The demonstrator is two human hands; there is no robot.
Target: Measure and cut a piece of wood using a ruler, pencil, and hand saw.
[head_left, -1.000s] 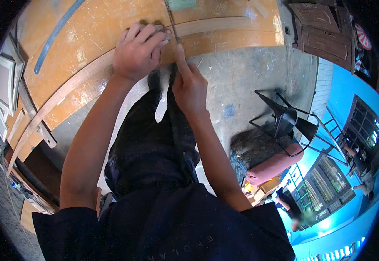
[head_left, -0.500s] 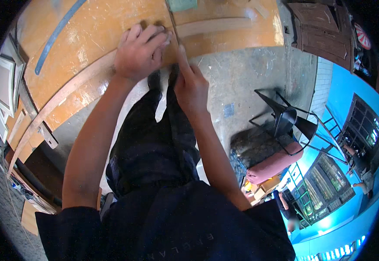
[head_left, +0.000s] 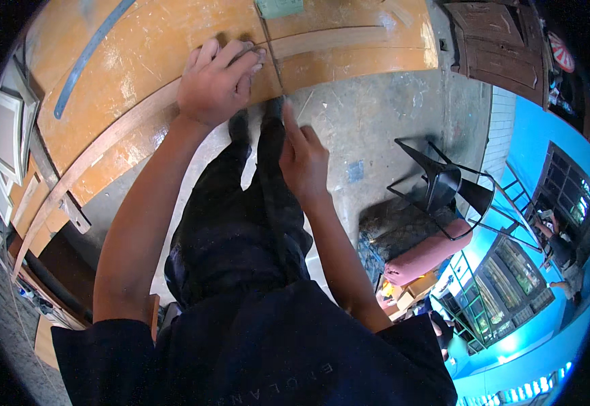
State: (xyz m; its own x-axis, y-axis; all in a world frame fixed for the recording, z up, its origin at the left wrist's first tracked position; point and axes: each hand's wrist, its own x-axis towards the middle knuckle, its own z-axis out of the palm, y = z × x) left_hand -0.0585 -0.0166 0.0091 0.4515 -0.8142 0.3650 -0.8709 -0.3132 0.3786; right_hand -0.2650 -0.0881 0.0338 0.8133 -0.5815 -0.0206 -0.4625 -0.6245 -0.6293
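Observation:
A long, thin wooden strip (head_left: 122,122) lies across the orange-brown tabletop (head_left: 142,51) and runs out past its left end. My left hand (head_left: 217,81) presses down on the strip with fingers bent over it. Just right of those fingers, a handsaw (head_left: 272,55), seen nearly edge-on as a thin dark blade, crosses the strip. My right hand (head_left: 305,162) is closed around the saw's near end, off the table's front edge, with the index finger stretched forward along it. The saw's handle is hidden by this hand.
A blue-grey flat strip (head_left: 92,57) and a green piece (head_left: 280,7) lie on the table. Framed panels (head_left: 5,132) lean at the left. To the right stand a black metal chair (head_left: 444,186), a pink roll (head_left: 429,254) and a dark wooden cabinet (head_left: 501,51). People are in the background.
My right hand has drawn back toward me and slightly right, pulling the saw with it. The left hand and the wooden strip stay in place.

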